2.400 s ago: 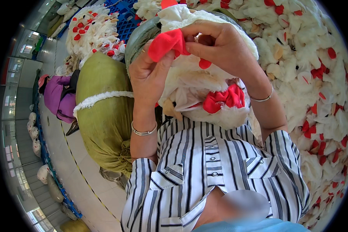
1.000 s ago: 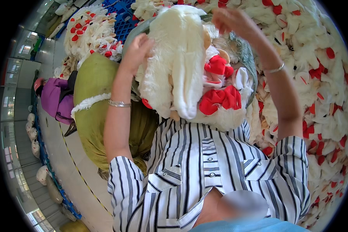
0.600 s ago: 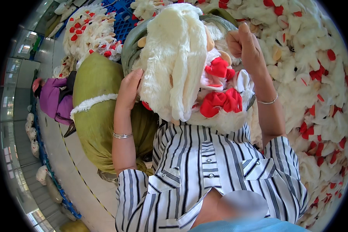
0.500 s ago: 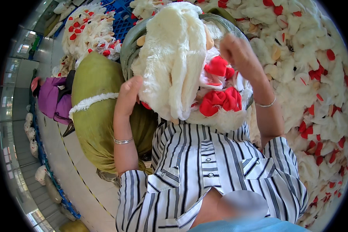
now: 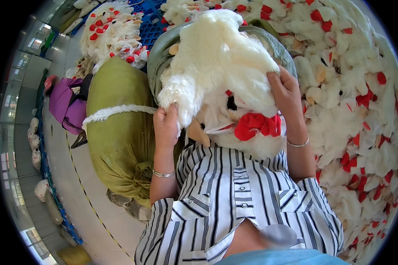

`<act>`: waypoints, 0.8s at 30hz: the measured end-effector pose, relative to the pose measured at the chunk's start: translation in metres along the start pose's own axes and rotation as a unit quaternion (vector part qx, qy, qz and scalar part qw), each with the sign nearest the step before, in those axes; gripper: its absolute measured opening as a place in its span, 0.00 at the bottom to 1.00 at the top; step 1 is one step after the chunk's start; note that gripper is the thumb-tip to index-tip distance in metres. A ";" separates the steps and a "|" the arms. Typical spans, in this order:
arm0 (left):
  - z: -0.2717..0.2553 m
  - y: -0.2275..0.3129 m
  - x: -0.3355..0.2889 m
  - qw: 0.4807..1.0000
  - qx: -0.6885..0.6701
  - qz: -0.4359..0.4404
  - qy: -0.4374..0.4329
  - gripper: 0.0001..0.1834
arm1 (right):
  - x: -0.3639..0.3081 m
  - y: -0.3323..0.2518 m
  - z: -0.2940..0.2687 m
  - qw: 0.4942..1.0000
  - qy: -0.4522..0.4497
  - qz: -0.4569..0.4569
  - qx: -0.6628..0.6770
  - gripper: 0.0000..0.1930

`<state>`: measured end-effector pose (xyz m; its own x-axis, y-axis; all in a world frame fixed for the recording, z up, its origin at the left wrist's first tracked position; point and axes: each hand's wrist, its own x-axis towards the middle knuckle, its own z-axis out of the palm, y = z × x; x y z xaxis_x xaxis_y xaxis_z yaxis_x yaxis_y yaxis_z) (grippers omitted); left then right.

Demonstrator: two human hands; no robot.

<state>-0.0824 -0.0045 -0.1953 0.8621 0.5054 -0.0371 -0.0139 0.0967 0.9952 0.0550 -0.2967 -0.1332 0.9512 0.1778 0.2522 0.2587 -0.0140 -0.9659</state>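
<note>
A cream-white plush toy skin [image 5: 225,51], limp and unstuffed, is spread out between my hands in front of my chest. My left hand [image 5: 166,123] is closed on its lower left corner. My right hand [image 5: 287,88] pinches its right edge, thumb on top. Beneath it lie more white plush pieces, among them a red bow [image 5: 257,126] and a beige ear-shaped piece [image 5: 199,132]. A dark spot like an eye shows next to the bow. The grey-green sack [image 5: 157,57] behind the pile is partly covered by the skin.
A stuffed olive-green sack [image 5: 115,132] stands at my left, a white fluffy strip [image 5: 119,110] across it. Beyond it is a purple bag [image 5: 68,106]. White plush skins with red parts [image 5: 340,115] heap along my right; another heap [image 5: 112,35] lies far left near a blue pallet [image 5: 154,22].
My right hand has come down from the raised position and taken the skin's right edge. The skin, folded lengthwise before, is now spread wider. My left hand moved slightly right and down.
</note>
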 end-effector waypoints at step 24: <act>0.070 0.036 0.068 0.982 0.053 -0.052 -0.176 0.21 | 0.071 -0.055 0.043 0.896 -0.239 0.048 -0.372 0.28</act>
<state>0.0118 -0.0268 -0.1559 0.9779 0.1685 -0.1234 0.1197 0.0319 0.9923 0.1010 -0.2409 -0.0647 0.8408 0.5385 -0.0553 0.3894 -0.6726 -0.6293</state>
